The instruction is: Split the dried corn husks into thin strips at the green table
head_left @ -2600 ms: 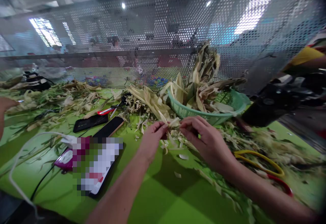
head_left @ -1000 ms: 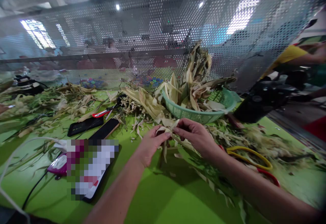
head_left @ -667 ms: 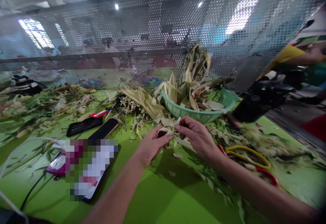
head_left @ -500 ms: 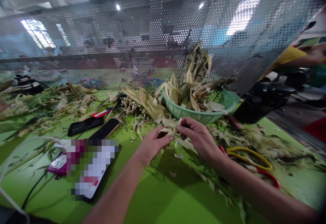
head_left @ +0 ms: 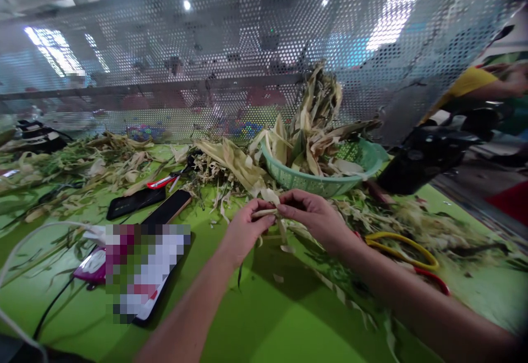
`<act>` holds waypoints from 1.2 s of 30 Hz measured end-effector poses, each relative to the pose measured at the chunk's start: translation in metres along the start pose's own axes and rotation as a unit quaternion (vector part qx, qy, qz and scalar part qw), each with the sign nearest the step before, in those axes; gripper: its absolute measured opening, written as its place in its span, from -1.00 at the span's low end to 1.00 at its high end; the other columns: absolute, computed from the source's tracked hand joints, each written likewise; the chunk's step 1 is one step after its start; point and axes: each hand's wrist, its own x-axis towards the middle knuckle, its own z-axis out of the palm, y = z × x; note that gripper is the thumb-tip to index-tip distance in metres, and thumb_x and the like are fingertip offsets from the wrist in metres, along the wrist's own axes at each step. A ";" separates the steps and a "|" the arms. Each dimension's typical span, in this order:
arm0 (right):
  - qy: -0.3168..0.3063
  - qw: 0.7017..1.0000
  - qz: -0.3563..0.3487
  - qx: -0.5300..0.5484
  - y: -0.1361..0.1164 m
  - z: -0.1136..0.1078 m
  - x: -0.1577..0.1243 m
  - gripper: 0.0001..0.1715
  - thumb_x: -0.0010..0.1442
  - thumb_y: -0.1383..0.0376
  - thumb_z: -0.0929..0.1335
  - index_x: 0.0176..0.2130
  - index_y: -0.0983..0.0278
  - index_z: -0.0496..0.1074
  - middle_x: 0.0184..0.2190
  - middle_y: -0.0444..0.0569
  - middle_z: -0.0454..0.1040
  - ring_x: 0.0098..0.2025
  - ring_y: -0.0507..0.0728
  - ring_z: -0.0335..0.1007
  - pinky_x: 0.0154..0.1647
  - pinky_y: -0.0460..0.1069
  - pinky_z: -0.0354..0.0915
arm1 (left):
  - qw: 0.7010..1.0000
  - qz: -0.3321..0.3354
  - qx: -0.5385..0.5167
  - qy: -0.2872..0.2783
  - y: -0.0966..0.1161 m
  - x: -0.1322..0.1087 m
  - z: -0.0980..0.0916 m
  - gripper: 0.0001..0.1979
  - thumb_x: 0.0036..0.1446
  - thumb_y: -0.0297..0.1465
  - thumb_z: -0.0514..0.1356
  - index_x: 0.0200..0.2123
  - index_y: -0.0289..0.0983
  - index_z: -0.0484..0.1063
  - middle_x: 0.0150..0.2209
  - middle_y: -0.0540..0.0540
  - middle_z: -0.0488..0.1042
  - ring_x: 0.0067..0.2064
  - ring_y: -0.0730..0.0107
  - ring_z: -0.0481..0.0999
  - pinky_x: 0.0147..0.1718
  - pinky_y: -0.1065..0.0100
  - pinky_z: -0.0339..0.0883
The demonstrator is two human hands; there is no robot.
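Note:
Pale strips of corn husk (head_left: 270, 196) are pinched between my two hands above the green table (head_left: 264, 319). My left hand (head_left: 247, 225) grips them from the left, thumb against the fingers. From the right, my right hand (head_left: 311, 213) closes on the same husk, its fingertips almost touching the left ones. Some strip ends hang below the fingers. Just beyond the hands, a green basket (head_left: 313, 182) holds large dry husks (head_left: 317, 110). Scissors with yellow and red handles (head_left: 406, 247) lie beside my right forearm.
Phones (head_left: 136, 203), a red cutter (head_left: 163, 180), a purple device (head_left: 93, 267) with cables and a pixelated flat object lie left. Husk scraps (head_left: 94, 159) spread over both sides. A perforated metal screen (head_left: 231, 49) stands behind. A person's yellow sleeve (head_left: 474, 85) shows at right.
Both hands have drawn slightly closer together, the right shifting left. The husk between them has changed shape, with a strip now standing up and another hanging down. The view has shifted slightly.

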 end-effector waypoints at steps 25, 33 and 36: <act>-0.025 0.997 0.012 -0.072 -0.001 -0.009 0.005 -0.61 0.14 0.00 0.32 -0.42 0.28 0.39 -0.50 -0.13 0.34 -0.43 0.05 0.21 -0.39 -0.06 0.14 | 0.995 -0.023 -0.099 -0.003 -0.011 0.005 -0.005 -0.62 0.02 -0.21 0.28 -0.10 -0.24 0.50 -0.30 -0.09 0.52 -0.33 0.42 0.44 -0.21 0.32 0.30; -0.030 0.993 -0.018 -0.115 -0.001 -0.008 0.002 -0.67 0.12 0.06 0.34 -0.46 0.27 0.38 -0.55 -0.17 0.26 -0.46 0.03 0.15 -0.42 -0.07 0.09 | 0.999 0.011 -0.037 -0.003 -0.001 0.003 -0.003 -0.66 -0.08 -0.18 0.34 -0.29 -0.29 0.54 -0.32 -0.07 0.51 -0.27 0.40 0.42 -0.19 0.38 0.25; -0.029 0.994 -0.018 -0.102 -0.002 -0.008 0.002 -0.69 0.12 0.08 0.35 -0.46 0.27 0.38 -0.55 -0.18 0.26 -0.46 0.03 0.15 -0.42 -0.07 0.08 | 0.998 0.009 -0.058 -0.019 0.000 0.003 -0.002 -0.64 -0.12 -0.18 0.37 -0.30 -0.31 0.51 -0.35 -0.06 0.48 -0.31 0.43 0.41 -0.23 0.40 0.26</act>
